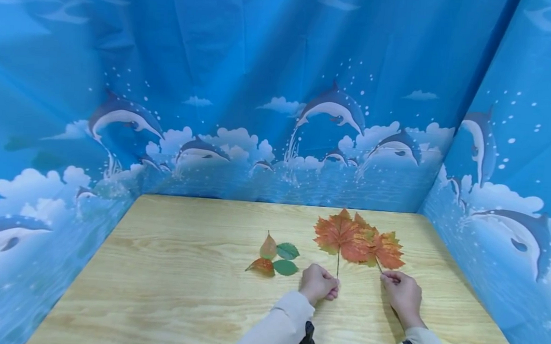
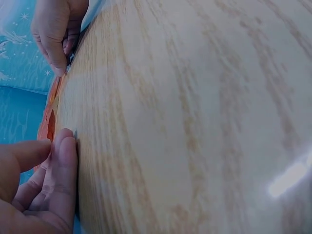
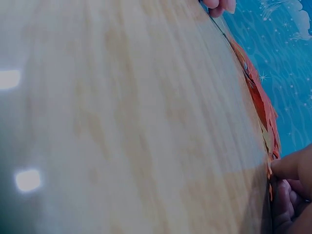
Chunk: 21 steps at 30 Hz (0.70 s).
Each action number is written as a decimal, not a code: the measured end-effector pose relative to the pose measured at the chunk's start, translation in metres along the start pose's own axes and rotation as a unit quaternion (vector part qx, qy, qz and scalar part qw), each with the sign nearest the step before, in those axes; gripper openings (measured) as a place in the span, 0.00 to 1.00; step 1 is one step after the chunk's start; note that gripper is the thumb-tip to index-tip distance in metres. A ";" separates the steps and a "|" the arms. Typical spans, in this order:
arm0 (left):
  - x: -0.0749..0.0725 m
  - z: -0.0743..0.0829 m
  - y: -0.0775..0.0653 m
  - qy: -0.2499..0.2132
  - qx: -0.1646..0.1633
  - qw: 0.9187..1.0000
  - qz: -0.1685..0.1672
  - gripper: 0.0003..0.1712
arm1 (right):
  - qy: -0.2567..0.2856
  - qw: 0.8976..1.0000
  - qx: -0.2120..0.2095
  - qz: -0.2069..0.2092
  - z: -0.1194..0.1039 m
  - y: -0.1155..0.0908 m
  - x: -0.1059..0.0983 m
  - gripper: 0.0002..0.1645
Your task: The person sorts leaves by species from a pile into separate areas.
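Observation:
Two orange-red artificial maple leaves with thin dark stems lie on the wooden table, overlapping in the head view. My left hand (image 1: 318, 284) pinches the stem (image 1: 338, 263) of the left maple leaf (image 1: 335, 232), which points straight away from me. On the other side, my right hand (image 1: 403, 298) grips the stem of the right maple leaf (image 1: 390, 251) between thumb and fingertips. In the left wrist view, the thumb and fingers (image 2: 63, 151) come together near the orange leaf edge. The right wrist view catches the leaves edge-on (image 3: 261, 100), low over the tabletop.
Left of my hands, a small cluster holds two green leaves (image 1: 287, 259), a pinkish-green leaf (image 1: 269, 247) and an orange-red leaf (image 1: 262, 266). The wood-grain table (image 1: 166, 286) is bordered by a blue dolphin-print curtain (image 1: 238, 170) at the back and sides.

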<state>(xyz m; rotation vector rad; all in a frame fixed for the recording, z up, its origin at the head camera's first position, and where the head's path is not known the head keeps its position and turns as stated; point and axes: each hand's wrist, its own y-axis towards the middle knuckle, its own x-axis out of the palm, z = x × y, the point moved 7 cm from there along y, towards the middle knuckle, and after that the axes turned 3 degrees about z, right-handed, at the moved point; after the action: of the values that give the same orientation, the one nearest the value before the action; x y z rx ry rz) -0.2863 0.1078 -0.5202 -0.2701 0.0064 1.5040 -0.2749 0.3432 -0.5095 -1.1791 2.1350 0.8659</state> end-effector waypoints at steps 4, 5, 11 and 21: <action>-0.001 0.000 -0.001 0.005 0.002 1.000 -0.002 0.10 | 0.000 1.000 0.001 -0.003 0.000 -0.001 0.001 0.11; -0.001 0.000 -0.002 0.003 -0.001 1.000 -0.003 0.10 | 0.001 1.000 0.002 -0.004 0.000 -0.001 0.001 0.11; -0.004 0.009 -0.003 0.024 0.026 0.999 -0.025 0.05 | -0.001 1.000 0.003 -0.010 0.000 -0.001 0.000 0.12; -0.041 0.065 -0.005 0.092 0.095 0.987 -0.087 0.10 | -0.001 1.000 0.005 -0.004 0.000 0.000 0.000 0.11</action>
<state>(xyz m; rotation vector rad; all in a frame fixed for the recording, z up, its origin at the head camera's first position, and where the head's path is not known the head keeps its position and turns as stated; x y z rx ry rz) -0.2948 0.0792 -0.4493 -0.2494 0.2664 1.2913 -0.2745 0.3429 -0.5090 -1.1797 2.1295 0.8529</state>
